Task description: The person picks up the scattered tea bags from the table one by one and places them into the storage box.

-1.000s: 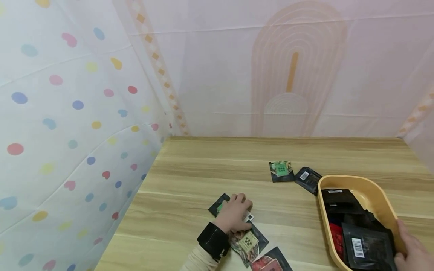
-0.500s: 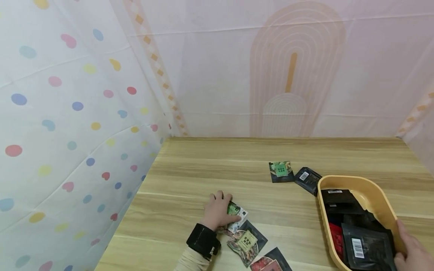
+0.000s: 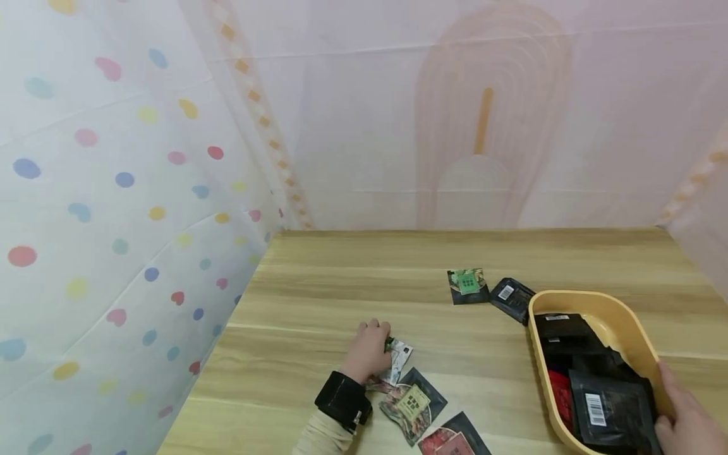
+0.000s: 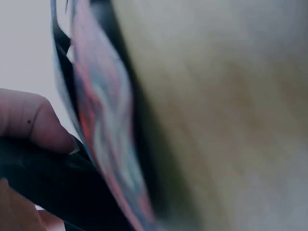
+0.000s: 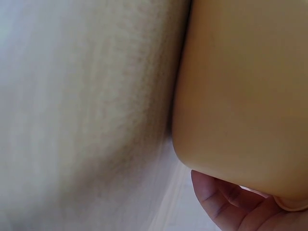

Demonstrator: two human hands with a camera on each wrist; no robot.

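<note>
Left of the table's middle, my left hand [image 3: 366, 352] pinches a dark food packet [image 4: 43, 178] between thumb and fingers, as the left wrist view shows. Beside that hand lies a white-and-green packet [image 3: 398, 360]. Just below it is a black packet with a cream label [image 3: 412, 402], and a red-printed packet [image 3: 455, 440] lies nearer the front edge. At the right, my right hand [image 3: 691, 414] grips the rim of a yellow plastic bin [image 3: 625, 322]. Inside the bin are several black packets [image 3: 611, 404], with a red one [image 3: 560, 395] partly covered.
Behind the bin's left corner a black packet with a barcode [image 3: 512, 299] lies close to it, and a green-labelled packet [image 3: 468, 285] rests beside that. Patterned cloth [image 3: 341, 126] hangs along the back and left edges of the wooden table [image 3: 318, 284].
My left hand has moved left off the packets it covered and its fingers have drawn in on a packet, the white-and-green one turning. My right hand stays on the bin.
</note>
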